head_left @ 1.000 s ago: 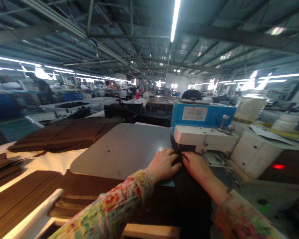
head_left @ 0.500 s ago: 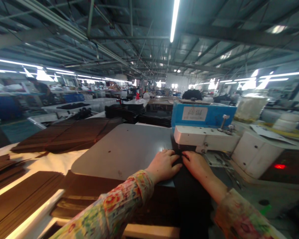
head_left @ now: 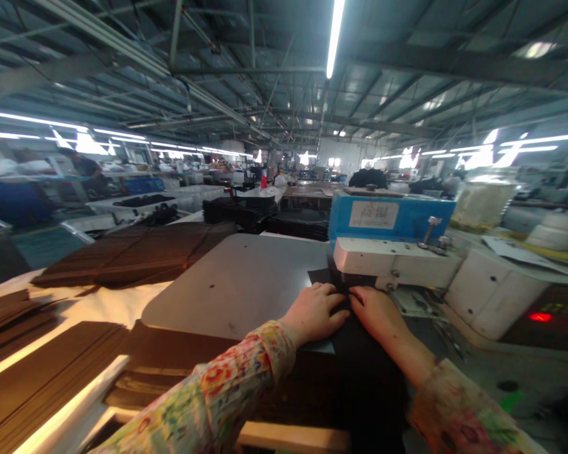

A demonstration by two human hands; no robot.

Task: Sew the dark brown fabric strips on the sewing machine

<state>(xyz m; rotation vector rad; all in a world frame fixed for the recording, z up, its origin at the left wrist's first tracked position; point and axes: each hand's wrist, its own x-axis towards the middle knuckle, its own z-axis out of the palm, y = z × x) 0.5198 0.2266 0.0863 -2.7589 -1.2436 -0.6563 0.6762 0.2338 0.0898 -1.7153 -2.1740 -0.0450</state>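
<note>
A long piece of black fabric (head_left: 366, 372) runs from the front edge up under the head of a white sewing machine (head_left: 383, 258). My left hand (head_left: 316, 312) lies over its left side, fingers curled onto the cloth and thumb toward me. Close beside it, my right hand (head_left: 373, 310) grips the cloth with bent fingers, just in front of the machine head. The fingertips of both hands nearly meet; the fabric right beneath them is hidden. A black corner of cloth shows beyond my left fingers on the grey metal plate (head_left: 236, 284).
A blue box-shaped cover (head_left: 392, 217) rises behind the machine head. On the right are a control panel with a red light (head_left: 540, 317) and a clear jar (head_left: 485, 200). Stacks of brown pieces (head_left: 42, 384) lie left; black stacks (head_left: 239, 211) lie behind the plate.
A black fabric corner has come out over the plate, left of the machine head. Both hands keep nearly the same place on the cloth. The view has shifted slightly.
</note>
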